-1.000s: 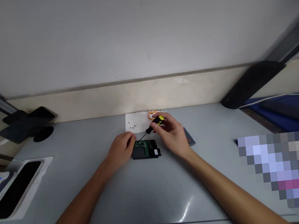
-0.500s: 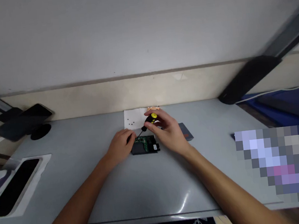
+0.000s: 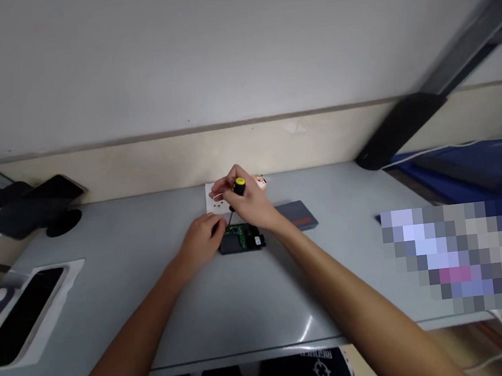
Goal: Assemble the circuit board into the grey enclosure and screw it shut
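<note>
My right hand (image 3: 255, 205) is closed around the black and yellow handle of a screwdriver (image 3: 239, 185). Its thin shaft points down at the upper left part of a flat black device (image 3: 230, 244), where a green circuit board (image 3: 241, 234) is exposed. Whether the tip sits in a screw is too small to tell. My left hand (image 3: 199, 239) rests with curled fingers on the device's left edge, gripping it. Just behind, several tiny dark screws (image 3: 218, 204) lie on white paper (image 3: 209, 191), partly covered by my right hand.
A flat dark grey case (image 3: 299, 213) lies right of the device. At the left are a phone-like black slab (image 3: 26, 316) on white paper and a tablet on a stand (image 3: 63, 222). A blurred-out object (image 3: 447, 260) lies at the right. A wall closes off the table's back.
My right hand has shifted left and turned, and the screwdriver now stands more upright. More of the grey case shows. My left hand keeps its place on the device. The view has shifted slightly.
</note>
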The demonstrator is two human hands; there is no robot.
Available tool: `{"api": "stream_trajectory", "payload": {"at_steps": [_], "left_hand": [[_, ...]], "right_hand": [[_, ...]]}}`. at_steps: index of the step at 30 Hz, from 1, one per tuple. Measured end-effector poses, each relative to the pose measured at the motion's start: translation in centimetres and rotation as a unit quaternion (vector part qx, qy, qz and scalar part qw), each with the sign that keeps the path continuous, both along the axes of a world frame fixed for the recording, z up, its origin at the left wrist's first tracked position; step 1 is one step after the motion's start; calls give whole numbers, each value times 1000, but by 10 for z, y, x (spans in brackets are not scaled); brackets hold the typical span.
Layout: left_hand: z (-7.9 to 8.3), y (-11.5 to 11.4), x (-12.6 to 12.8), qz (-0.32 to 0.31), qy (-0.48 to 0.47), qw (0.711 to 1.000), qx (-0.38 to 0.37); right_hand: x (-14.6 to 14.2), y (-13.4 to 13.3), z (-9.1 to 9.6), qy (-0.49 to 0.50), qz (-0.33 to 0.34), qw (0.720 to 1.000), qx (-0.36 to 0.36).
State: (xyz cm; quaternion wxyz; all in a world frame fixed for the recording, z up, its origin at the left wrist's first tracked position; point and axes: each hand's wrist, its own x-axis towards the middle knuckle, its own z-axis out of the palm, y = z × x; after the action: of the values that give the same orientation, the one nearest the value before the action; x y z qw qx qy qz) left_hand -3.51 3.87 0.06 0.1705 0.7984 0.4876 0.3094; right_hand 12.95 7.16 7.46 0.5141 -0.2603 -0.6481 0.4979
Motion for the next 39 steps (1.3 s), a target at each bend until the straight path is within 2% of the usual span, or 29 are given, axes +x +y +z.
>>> {"api": "stream_trajectory", "payload": {"at_steps": [3, 9, 11, 14, 17, 19, 34, 39], "left_hand": [[0, 0, 0, -3, -1, 1000, 6], [-1, -1, 0, -1, -2, 1000, 0], [0, -1, 0, 2, 0, 1000, 2], [0, -1, 0, 4, 3, 1000, 3], [0, -2, 0, 4, 6, 1000, 3], [0, -2, -1, 6, 9, 1000, 1], [-2, -1, -1, 7, 16, 1000, 3], [-3, -1, -2, 6, 14, 1000, 0]], "right_hand": [[-9, 3, -8, 54, 3, 997, -54], [-13, -1, -10, 58, -42, 996, -51], [-12, -2, -10, 85, -23, 993, -79], [-6, 0, -10, 136, 45, 982, -121], [4, 3, -12, 175, 101, 971, -128], [9, 5, -14, 183, 109, 968, -133], [0, 3, -16, 198, 54, 969, -138], [-4, -1, -14, 135, 10, 988, -80]]}}
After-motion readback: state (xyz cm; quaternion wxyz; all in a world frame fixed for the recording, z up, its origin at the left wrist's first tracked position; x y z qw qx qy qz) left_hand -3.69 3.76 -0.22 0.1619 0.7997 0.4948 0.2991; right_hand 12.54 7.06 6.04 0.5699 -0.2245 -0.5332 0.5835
